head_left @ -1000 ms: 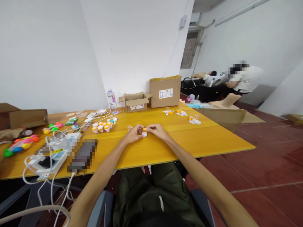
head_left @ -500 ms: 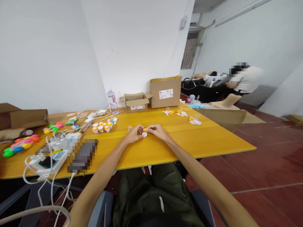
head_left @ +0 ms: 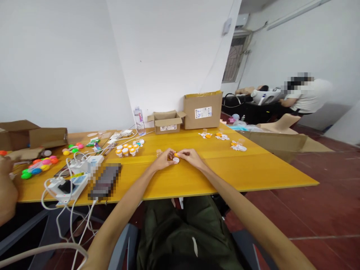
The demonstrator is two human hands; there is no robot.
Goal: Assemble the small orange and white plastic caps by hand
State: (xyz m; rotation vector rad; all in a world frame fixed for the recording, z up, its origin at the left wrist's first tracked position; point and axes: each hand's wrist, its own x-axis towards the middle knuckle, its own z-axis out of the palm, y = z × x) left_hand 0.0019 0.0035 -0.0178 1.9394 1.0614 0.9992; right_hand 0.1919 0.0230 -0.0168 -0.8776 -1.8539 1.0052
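Over the yellow table (head_left: pixel 239 170) my two hands meet around small plastic parts. My left hand (head_left: pixel 165 160) is closed on a white round plastic piece (head_left: pixel 176 160), pinched at the fingertips. A small orange plastic piece (head_left: pixel 176 155) sits right above the white one, and the fingers of my right hand (head_left: pixel 192 157) close on it. Whether the two pieces are joined I cannot tell. Just left of my left hand stands a clear little cup (head_left: pixel 159 152). Further left is a cluster of white pieces with orange tops (head_left: pixel 125 150).
Small white and orange parts (head_left: pixel 222 136) lie at the back right. A small open carton (head_left: pixel 167 123), a bigger box (head_left: pixel 202 112) and a water bottle (head_left: pixel 139 120) line the wall. Power strips (head_left: pixel 70 187), cables and a phone (head_left: pixel 105 182) lie left. Another person's arm (head_left: pixel 6 191) reaches in.
The view has turned slightly left, so everything appears shifted right. Another person's arm has come in at the left edge. My hands keep their hold on the pieces.
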